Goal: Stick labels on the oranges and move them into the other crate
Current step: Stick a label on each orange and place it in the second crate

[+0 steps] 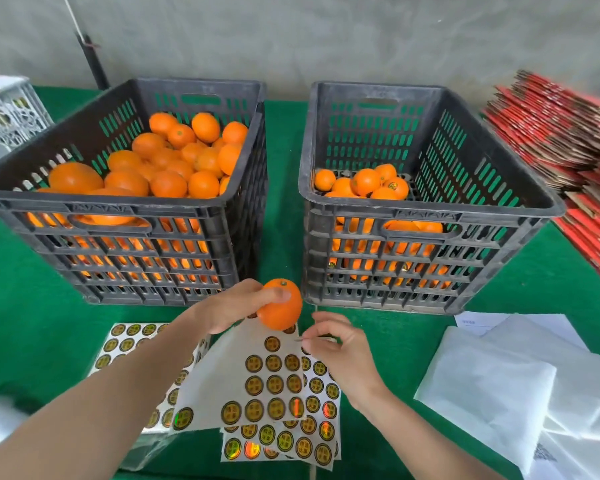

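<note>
As left hand (236,306) grips, glossy oval orange (280,311)

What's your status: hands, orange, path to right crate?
Left hand grips orange, no label visible on it. Right hand pinches label beside it, over sticker sheets. Right crate open-topped, nothing in the way.

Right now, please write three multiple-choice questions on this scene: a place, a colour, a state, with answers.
1. Where is the fuller pile of oranges? A) left crate B) right one C) on the table
2. What colour is the table cloth? A) red B) green C) blue
3. What is the left hand doing? A) resting flat B) gripping a handle C) holding an orange
Answers: 1 A, its pile stands higher than the other's; 2 B, it is plainly green; 3 C, fingers curl round the fruit.
</note>
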The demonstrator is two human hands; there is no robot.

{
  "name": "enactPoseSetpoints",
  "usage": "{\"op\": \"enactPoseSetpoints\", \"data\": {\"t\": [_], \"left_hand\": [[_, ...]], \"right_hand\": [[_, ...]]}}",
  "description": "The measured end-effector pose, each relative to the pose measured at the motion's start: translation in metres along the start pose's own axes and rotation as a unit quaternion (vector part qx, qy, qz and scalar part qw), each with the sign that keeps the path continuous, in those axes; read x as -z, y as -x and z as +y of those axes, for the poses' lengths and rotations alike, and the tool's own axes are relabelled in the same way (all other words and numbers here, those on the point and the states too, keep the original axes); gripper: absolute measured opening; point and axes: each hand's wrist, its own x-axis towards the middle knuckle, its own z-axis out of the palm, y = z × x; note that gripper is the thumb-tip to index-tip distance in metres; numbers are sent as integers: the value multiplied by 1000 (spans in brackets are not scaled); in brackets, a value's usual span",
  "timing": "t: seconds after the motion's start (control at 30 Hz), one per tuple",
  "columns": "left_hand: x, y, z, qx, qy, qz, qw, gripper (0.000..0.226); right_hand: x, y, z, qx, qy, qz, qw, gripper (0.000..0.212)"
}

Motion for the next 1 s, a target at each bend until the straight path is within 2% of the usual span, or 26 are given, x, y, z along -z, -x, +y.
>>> {"op": "enactPoseSetpoints", "data": {"t": [0.1, 0.17, 0.23, 0.3, 0.37, 0.57, 0.77, 0.9, 1.0], "left_hand": [[-3, 2, -4, -16, -40, 20, 999, 49], [-3, 3, -9, -34, -17, 21, 999, 46], [-4, 4, -13, -43, 112, 3, 993, 46], [-7, 6, -11, -31, 272, 3, 962, 44], [-12, 7, -9, -21, 345, 15, 938, 43], [-22, 10, -6, -49, 329, -21, 943, 45], [-24, 14, -6, -68, 311, -33, 947, 44], [-27, 18, -3, -81, 279, -18, 957, 55], [-27, 24, 1, -91, 268, -16, 959, 63]], "right_hand": [[4, 4, -3, 9, -7, 33, 999, 29], [9, 5, -9, 10, -11, 41, 999, 23], [13, 5, -20, 20, -21, 41, 999, 21], [15, 4, -34, 40, -10, 34, 999, 23], [14, 4, -47, 61, 26, 9, 998, 23], [2, -1, -73, 118, 127, -35, 984, 24], [-4, -2, -75, 139, 203, -25, 969, 22], [-6, 2, -78, 168, 246, -12, 955, 24], [-3, 2, -82, 155, 282, 0, 947, 49]]}}
